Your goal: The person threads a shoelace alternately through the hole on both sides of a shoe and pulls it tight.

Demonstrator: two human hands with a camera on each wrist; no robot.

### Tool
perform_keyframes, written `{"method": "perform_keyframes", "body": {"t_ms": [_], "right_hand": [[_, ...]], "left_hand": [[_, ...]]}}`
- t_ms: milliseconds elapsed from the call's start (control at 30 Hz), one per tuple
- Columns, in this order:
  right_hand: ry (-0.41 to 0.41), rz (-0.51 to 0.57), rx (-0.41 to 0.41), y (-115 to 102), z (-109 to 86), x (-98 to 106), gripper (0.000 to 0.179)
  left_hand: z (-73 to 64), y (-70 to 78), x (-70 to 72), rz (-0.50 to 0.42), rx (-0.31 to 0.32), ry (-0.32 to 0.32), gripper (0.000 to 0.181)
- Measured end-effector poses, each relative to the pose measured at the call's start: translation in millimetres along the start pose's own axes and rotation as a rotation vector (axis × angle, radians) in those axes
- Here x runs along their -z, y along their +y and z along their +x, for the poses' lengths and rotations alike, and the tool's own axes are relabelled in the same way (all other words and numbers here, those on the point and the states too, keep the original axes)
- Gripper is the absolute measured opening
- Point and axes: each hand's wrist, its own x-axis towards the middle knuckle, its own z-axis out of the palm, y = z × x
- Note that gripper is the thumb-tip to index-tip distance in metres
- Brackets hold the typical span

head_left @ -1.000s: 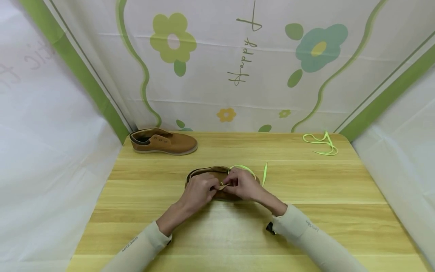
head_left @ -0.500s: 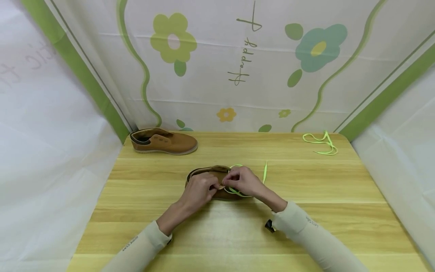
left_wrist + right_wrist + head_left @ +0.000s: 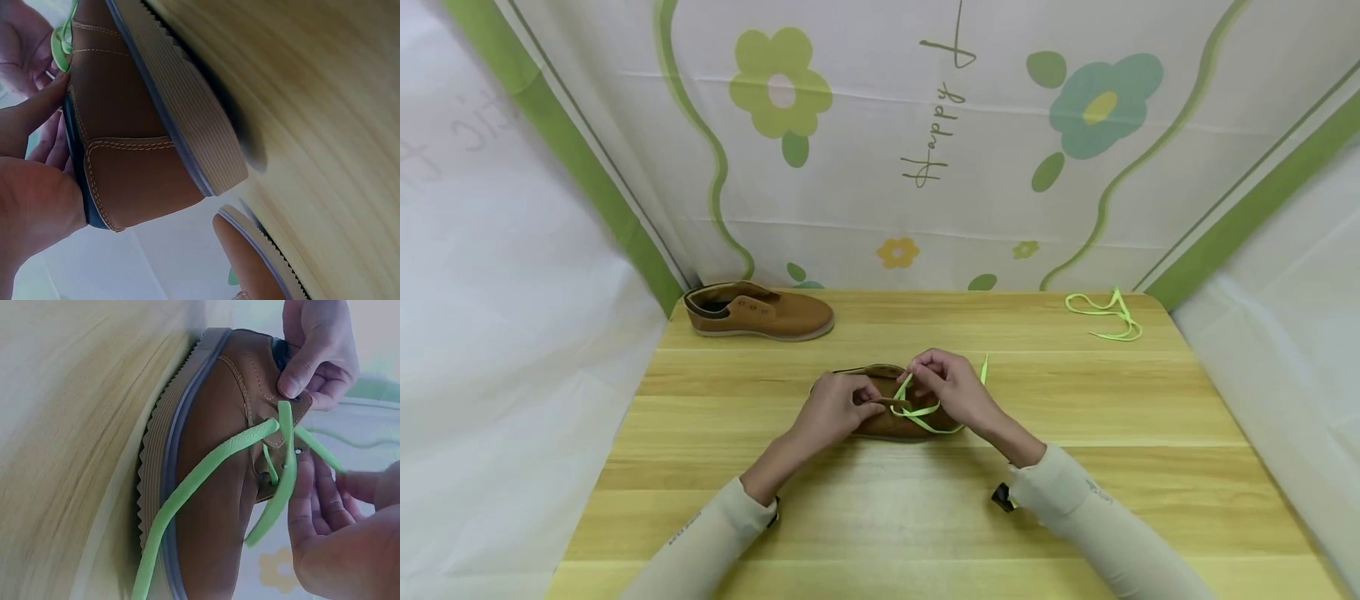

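Observation:
A brown leather shoe lies on the table before me, toe to the right. My left hand pinches the edge of its near eyelet flap between thumb and fingers. A flat neon-green shoelace runs through front eyelets and trails over the side of the shoe. My right hand is just above the shoe and pinches a stretch of this lace between thumb and finger. In the right wrist view, a short lace end hangs across the tongue. The left wrist view shows the shoe's heel, with the flap mostly hidden.
A second brown shoe, unlaced, stands at the back left of the wooden table. Another green lace lies loosely looped at the back right. A printed fabric wall rises behind the table, with white side walls beside it.
My right hand has moved up from the flap, drawing lace with it. A lace loop now shows over the near side of the shoe. My left hand stays at the flap, its fingers slightly shifted.

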Motion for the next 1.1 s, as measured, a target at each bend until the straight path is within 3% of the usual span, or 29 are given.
{"method": "perform_keyframes", "body": {"t_ms": [167,333,600,867,1100], "right_hand": [[0.086,0.124,-0.008,1,2.0,7,0.025],[0.11,0.174,-0.053,-3,2.0,16,0.028],[0.177,0.299,-0.109,1,2.2,38,0.015],[0.235,0.341,-0.078,1,-1.6,63,0.012],[0.265,0.339,-0.08,3,-7.4,74,0.014]], "left_hand": [[2.9,0.0,3.0,-0.016,0.003,-0.043,0.009],[4.3,-2.5,5.8,-0.034,0.01,-0.103,0.005],[5.1,-3.6,9.7,-0.064,0.045,-0.178,0.007],[4.8,-2.3,10.1,-0.03,0.05,-0.166,0.008],[6.9,0.2,5.0,0.044,0.02,-0.092,0.008]]}}
